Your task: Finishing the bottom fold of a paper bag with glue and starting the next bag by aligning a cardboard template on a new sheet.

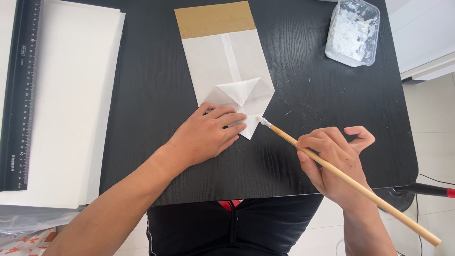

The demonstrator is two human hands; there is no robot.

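While the right hand (334,159) pinches a wooden brush (350,180), its tip touching the folded paper bag (227,66) mid-counter (308,85), the left hand (208,132) presses flat, fingers spread, hiding the bag's near corner.

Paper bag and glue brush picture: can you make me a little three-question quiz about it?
1. True or false: the left hand presses flat on the folded end of the white paper bag.
2. What does the right hand hold? A) a wooden brush B) scissors C) a pencil
3. Fill in: the clear plastic tub of white paste stands at the table's far ____ corner.

Key: 1 true; 2 A; 3 right.
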